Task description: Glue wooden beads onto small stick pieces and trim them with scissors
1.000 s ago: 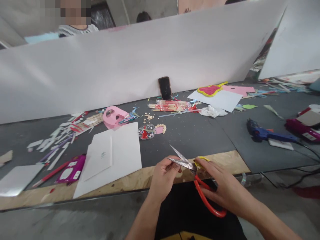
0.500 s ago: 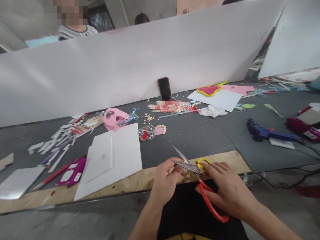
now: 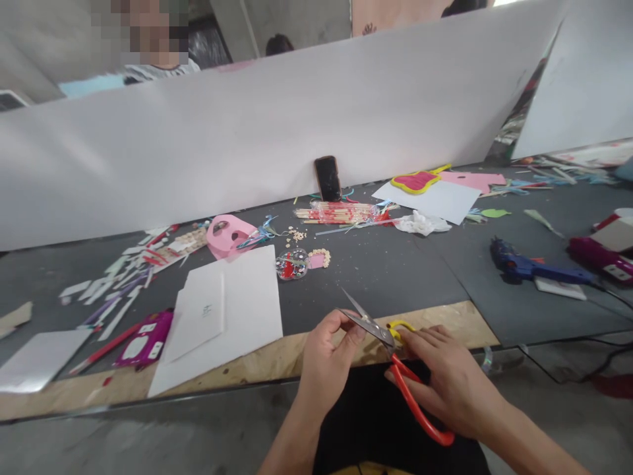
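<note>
My right hand [image 3: 448,382] grips the red handles of a pair of scissors [image 3: 395,366] at the table's near edge. The steel blades point up and to the left and are nearly together. My left hand [image 3: 329,359] is curled, its thumb and fingertips pinched right under the blades on something too small to make out. A small yellow piece [image 3: 399,328] shows just behind the scissors' pivot, by my right fingers. White sheets of paper [image 3: 232,310] lie to the left of my hands.
A blue glue gun [image 3: 524,267] lies to the right, with a magenta box [image 3: 598,254] beyond it. A phone [image 3: 328,178] leans on the white partition [image 3: 297,125]. A pink foam mask [image 3: 227,235], beads, sticks [image 3: 341,212] and paper scraps litter the grey table. A person sits behind the partition.
The scissor blades have closed from a wide gap to nearly together. Both hands have shifted slightly down and to the right along the table edge.
</note>
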The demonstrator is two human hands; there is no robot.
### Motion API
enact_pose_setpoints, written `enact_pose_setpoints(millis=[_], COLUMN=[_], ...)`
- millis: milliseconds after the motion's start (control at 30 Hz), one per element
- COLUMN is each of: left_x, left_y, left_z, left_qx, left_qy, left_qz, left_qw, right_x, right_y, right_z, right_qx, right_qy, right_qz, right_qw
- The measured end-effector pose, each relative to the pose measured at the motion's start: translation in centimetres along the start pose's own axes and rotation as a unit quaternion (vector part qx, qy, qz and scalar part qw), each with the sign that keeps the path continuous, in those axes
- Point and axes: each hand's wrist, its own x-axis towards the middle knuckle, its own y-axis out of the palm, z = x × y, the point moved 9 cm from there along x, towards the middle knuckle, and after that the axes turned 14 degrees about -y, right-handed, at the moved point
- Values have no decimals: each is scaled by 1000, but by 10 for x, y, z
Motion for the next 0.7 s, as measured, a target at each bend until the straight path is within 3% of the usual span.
enact_pose_setpoints(millis=[300,433,700], left_x=[-5,-6,-10], left_y=[-2,-2,1], left_z=[-4,-10,-16], left_qx=[84,101,101], left_qy=[79,113,133], left_qz=[-75,-78,-60], left_qw=[991,985,984], right_x=[0,-1,-1], right_y=[0,-1,-2], right_z=[-1,-5,-6], right_qx=[-14,-58,-51], right_qy=[4,5,19], right_qz=[-6,-18,-35], right_qw=[1000,998,998])
